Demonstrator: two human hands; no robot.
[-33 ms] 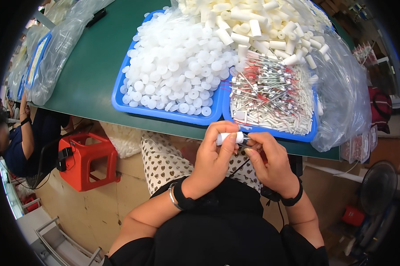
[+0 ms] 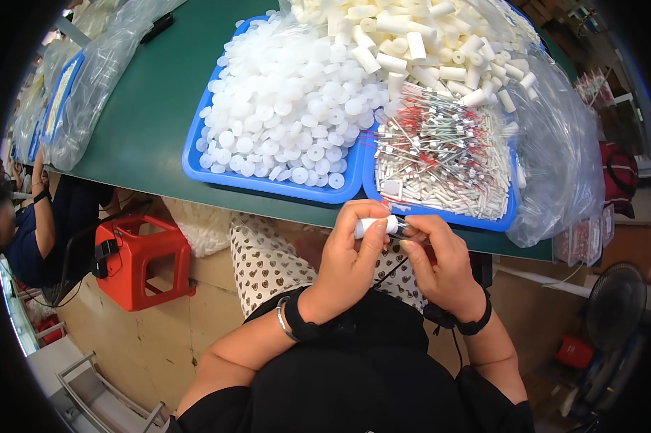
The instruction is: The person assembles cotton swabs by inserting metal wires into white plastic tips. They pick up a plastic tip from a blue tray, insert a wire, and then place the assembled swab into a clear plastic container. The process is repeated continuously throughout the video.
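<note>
My left hand (image 2: 347, 252) is closed round a short white cylinder (image 2: 369, 227), its thumb lying along the near side. From the cylinder's right end comes a thin, grey metallic piece (image 2: 401, 228). My right hand (image 2: 443, 263) pinches at that piece with thumb and fingertips; its exact shape is mostly hidden by the fingers. Both hands are just off the table's near edge, above my lap. Beyond them a blue tray (image 2: 441, 219) holds many thin white sticks and metal rods with red wires (image 2: 441, 144).
To the left, another blue tray (image 2: 267, 187) is heaped with translucent white discs (image 2: 282, 101). Cream foam cylinders (image 2: 412, 47) lie piled behind on clear plastic (image 2: 556, 144). The table (image 2: 141, 115) is green. A red stool (image 2: 143, 260) and a seated person (image 2: 44, 224) are at left, a fan (image 2: 617, 307) at right.
</note>
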